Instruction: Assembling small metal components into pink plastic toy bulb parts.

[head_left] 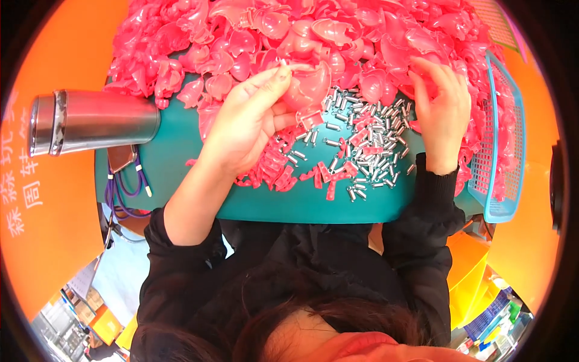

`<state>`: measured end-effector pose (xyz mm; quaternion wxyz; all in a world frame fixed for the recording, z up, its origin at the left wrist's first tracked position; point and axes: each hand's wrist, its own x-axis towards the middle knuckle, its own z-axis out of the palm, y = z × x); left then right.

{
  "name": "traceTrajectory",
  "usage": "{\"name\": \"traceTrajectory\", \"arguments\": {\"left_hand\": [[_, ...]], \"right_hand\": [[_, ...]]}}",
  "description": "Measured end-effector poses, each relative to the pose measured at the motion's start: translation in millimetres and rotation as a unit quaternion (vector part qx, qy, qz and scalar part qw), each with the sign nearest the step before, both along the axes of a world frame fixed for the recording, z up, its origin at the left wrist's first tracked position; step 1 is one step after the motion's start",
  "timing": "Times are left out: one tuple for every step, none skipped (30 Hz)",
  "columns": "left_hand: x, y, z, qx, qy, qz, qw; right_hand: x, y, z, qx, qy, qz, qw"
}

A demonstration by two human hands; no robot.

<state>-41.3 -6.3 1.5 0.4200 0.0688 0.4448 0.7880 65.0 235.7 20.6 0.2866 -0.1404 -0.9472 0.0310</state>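
My left hand point(250, 117) is closed, thumb and fingers pinching a curved pink plastic piece point(309, 87) above the green tabletop point(271, 206). A smaller pink part point(310, 118) shows just below that piece, by the fingers; whether the two are joined I cannot make out. To the right, my right hand point(443, 105) hovers at the edge of the heap of pink plastic pieces point(253, 39), its fingers bent and apart, and I see nothing between them. Many small silvery metal cylinders point(377, 142) lie scattered between the hands. Small pink parts point(274, 166) lie beside them, below my left hand.
A steel flask point(102, 122) lies on its side at the left. Below it hang a purple cord point(123, 193) and a small dark object. A light blue basket point(491, 208) with pink pieces stands at the right edge. Orange surfaces point(60, 211) flank the table.
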Motion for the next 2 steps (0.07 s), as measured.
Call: {"name": "traceTrajectory", "arguments": {"left_hand": [[0.4,-0.9,0.2,0.002,-0.003,-0.013,1.000],[1.6,-1.9,-0.7,-0.001,-0.020,-0.012,1.000]], "right_hand": [[0.6,8.3,-4.3,0.042,0.018,-0.018,0.999],[1.2,13.4,-6.4,0.040,0.015,-0.027,0.999]]}}
